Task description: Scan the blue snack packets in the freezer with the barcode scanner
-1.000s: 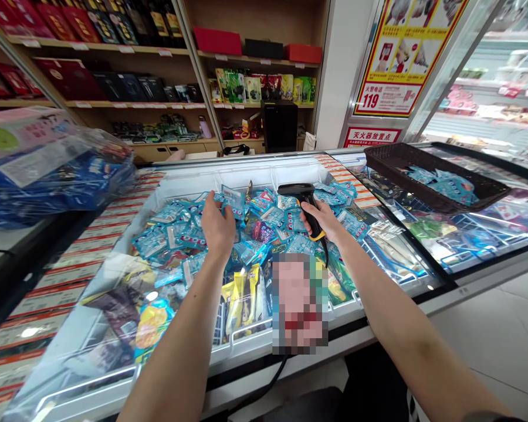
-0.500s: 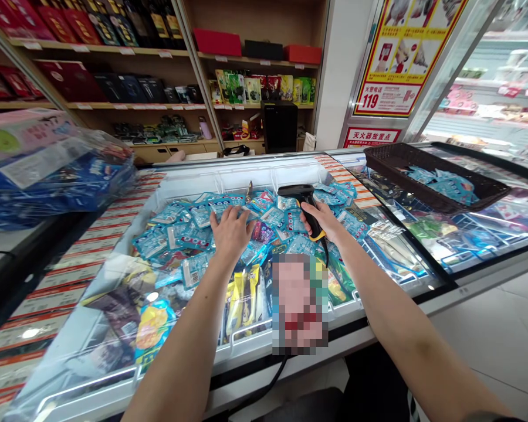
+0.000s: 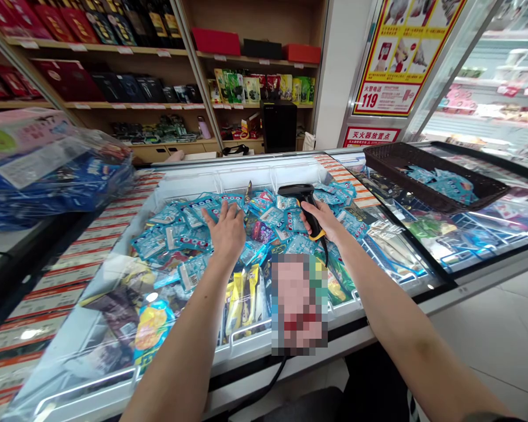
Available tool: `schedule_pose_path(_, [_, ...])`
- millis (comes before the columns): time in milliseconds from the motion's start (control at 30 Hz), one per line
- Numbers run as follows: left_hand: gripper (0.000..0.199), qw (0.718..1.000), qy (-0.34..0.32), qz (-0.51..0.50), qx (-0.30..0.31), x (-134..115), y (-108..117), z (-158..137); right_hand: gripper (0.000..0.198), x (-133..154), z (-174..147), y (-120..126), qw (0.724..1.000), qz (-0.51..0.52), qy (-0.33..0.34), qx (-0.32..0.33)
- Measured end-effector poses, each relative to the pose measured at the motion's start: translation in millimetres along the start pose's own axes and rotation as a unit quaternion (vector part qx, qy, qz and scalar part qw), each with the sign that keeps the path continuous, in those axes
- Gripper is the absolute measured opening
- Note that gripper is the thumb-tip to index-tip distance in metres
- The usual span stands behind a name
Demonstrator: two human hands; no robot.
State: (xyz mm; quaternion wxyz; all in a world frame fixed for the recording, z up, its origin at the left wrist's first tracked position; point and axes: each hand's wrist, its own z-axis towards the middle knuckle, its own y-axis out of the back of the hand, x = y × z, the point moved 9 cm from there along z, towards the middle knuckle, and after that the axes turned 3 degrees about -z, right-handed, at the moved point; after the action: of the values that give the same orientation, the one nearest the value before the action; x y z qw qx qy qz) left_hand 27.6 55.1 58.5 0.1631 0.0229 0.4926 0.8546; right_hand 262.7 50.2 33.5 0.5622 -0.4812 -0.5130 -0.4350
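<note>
My left hand [image 3: 227,231] lies palm down with spread fingers over a pile of blue packets [image 3: 196,218] in the chest freezer [image 3: 250,176]. Its fingertips rest on or just above the packets; exact contact is hard to see. In my right hand [image 3: 324,221] is a black barcode scanner [image 3: 298,191] with yellow trim, gripped by its handle, its head level above the pile. A purple packet [image 3: 262,232] shows between the two hands. Nearer to me lie yellow ice cream packs [image 3: 243,298], and a blurred patch covers part of the front.
A dark woven basket [image 3: 422,176] holding several blue packets sits at the right on the freezer top. Plastic-wrapped packages [image 3: 48,176] are stacked at the left. Behind the freezer stand shelves [image 3: 141,50] of boxes and bottles. A black cable [image 3: 266,387] hangs below the front edge.
My left hand has shifted slightly left, and its fingers lie a little further forward over the packets. My right hand and the scanner stay almost where they were.
</note>
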Motion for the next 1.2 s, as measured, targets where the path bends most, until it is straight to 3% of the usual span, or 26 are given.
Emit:
schedule_pose_path(267, [0.033,0.999,-0.016,-0.038,-0.002,-19,0,3,0.044,-2,1,1,1.000,0.002,-0.011,-0.004])
schedule_pose_path(633, [0.051,0.994,-0.010,-0.092,0.050,-38,-22,8,0.045,-3,2,0,1.000,-0.018,-0.007,0.006])
schedule_pose_path(867, [0.054,0.992,0.000,-0.115,0.054,-29,-25,11,0.044,-3,1,-1,1.000,-0.005,-0.006,-0.001])
schedule_pose_path(1033, [0.074,0.987,0.054,-0.155,0.006,-15,-18,15,0.044,-1,0,-1,1.000,-0.003,-0.002,-0.003])
schedule_pose_path(1200, [0.069,0.957,0.103,-0.267,-0.053,2,-10,14,0.045,2,-2,-3,1.000,-0.007,0.009,0.004])
